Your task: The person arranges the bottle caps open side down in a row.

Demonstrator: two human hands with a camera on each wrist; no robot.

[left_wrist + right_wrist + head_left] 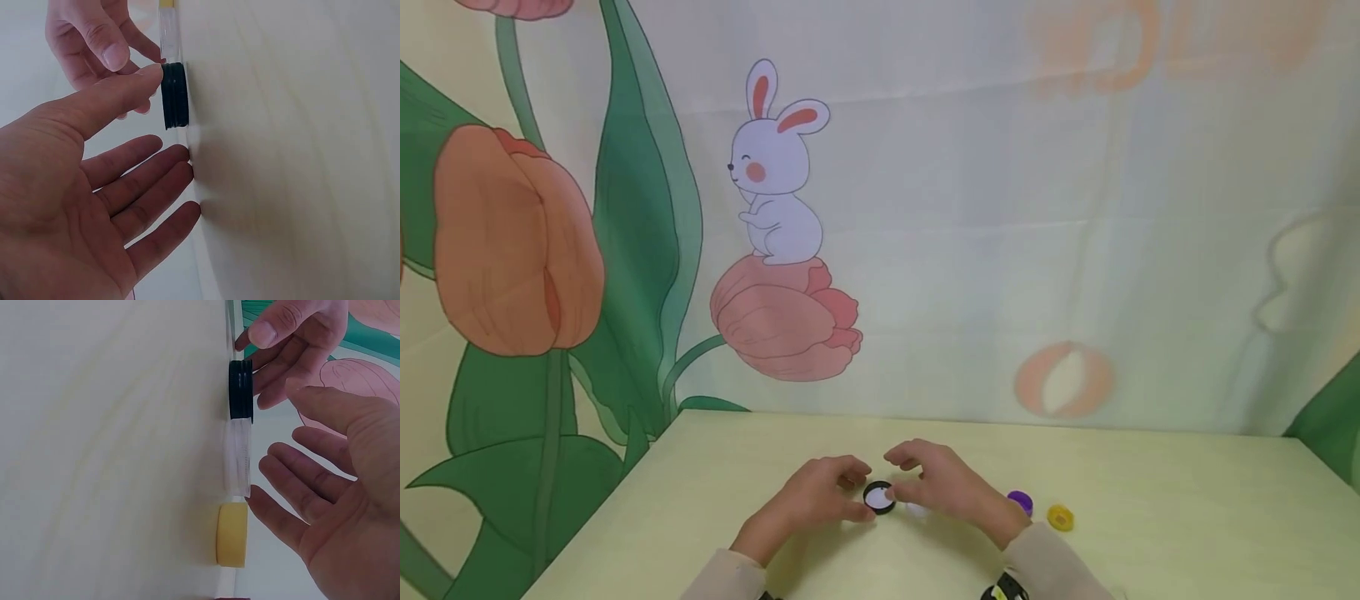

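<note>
A small black round lid (876, 500) with a white inside lies on the table between both hands. My left hand (814, 496) is at its left side, fingers spread and relaxed, the thumb tip close to the rim. From the right, my right hand (951, 485) reaches over with loosely bent fingers, its thumb overlapping the lid's edge in the head view. Ridges show on the side of the black lid (240, 389) in the right wrist view. Next to it sits a clear, whitish round lid (237, 457), partly hidden by the right hand in the head view.
Right of the right hand lie a purple round lid (1020, 502) and a yellow round lid (1061, 517) on the pale table (1187, 517). Behind the table hangs a cloth backdrop (940, 250) printed with tulips and a rabbit.
</note>
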